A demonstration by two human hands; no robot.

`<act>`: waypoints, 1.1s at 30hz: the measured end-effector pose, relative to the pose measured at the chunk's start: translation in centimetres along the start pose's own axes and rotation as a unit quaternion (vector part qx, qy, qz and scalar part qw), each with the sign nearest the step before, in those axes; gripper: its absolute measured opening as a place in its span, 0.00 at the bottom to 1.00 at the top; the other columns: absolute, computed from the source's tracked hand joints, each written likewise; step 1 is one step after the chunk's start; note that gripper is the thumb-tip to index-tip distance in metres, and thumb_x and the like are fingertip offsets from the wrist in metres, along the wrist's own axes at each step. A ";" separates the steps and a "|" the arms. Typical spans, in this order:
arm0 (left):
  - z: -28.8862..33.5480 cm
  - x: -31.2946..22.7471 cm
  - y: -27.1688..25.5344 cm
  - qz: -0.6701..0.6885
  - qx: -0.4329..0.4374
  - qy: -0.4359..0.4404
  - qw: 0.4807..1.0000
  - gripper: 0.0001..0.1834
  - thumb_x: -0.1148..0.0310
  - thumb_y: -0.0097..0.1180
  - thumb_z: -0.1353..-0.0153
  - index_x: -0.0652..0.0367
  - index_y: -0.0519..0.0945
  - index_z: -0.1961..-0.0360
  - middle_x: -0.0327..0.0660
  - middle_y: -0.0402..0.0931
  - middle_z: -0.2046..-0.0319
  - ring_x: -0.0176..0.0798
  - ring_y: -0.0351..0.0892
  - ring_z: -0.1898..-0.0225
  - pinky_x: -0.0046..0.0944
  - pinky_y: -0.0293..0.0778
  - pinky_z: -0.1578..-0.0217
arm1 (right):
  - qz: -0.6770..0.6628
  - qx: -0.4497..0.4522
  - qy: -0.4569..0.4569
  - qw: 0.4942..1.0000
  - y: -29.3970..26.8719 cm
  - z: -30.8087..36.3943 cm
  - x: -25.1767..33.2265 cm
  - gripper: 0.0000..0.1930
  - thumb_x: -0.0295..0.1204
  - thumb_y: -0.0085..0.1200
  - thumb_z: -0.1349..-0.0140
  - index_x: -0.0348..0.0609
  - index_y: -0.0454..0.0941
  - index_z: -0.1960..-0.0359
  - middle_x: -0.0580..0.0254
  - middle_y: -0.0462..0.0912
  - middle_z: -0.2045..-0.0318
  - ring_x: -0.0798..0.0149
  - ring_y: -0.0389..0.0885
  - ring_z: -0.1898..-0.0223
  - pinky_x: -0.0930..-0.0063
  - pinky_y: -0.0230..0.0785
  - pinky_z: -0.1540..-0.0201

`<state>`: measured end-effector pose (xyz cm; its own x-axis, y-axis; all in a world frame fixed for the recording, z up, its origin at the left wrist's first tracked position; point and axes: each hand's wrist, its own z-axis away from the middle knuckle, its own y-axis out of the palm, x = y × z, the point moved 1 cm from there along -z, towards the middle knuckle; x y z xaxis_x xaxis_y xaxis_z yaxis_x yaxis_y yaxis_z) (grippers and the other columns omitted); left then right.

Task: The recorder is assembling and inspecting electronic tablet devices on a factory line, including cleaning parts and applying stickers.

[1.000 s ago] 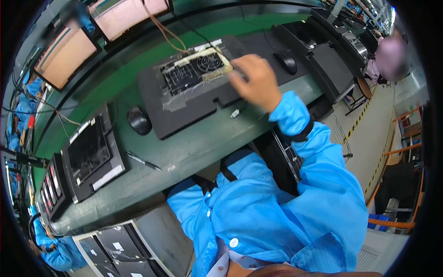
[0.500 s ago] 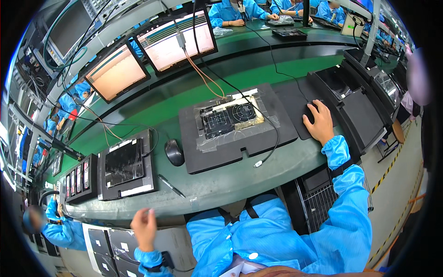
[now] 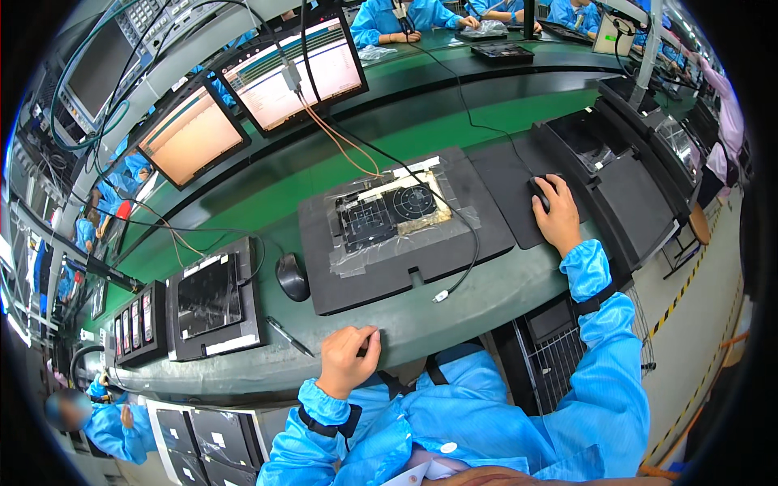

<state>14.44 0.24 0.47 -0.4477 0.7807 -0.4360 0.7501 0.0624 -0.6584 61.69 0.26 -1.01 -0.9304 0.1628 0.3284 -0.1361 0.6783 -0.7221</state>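
right hand (image 3: pixel 557 217), fingers part-spread, is cupping and holding a black computer mouse (image 3: pixel 536 188), apparently for button reach, two o'clock from left hand (image 3: pixel 347 360), which is hanging half-curled, seemingly empty.

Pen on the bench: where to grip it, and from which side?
Likely mid-barrel, pinched across its width from above: the pen lies flat, slim and slanted. Come in from the right, the side the left hand is on; the black pad sits close on the pen's left.
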 end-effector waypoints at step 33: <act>0.2 -0.5 0.1 0.011 0.013 -0.006 1.000 0.06 0.78 0.67 0.46 0.57 0.83 0.68 0.37 0.72 0.82 0.41 0.73 0.82 0.41 0.65 0.80 | 0.232 -0.005 0.026 0.972 -4.3 -5.8 -9.3 0.22 0.33 0.59 0.36 0.46 0.77 0.40 0.58 0.80 0.39 0.56 0.74 0.35 0.47 0.63 0.35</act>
<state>14.63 -0.23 0.52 -0.4379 0.7741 -0.4572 0.7470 0.0303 -0.6641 72.87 -0.01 2.63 -0.8722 0.4892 -0.0015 0.2984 0.5296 -0.7940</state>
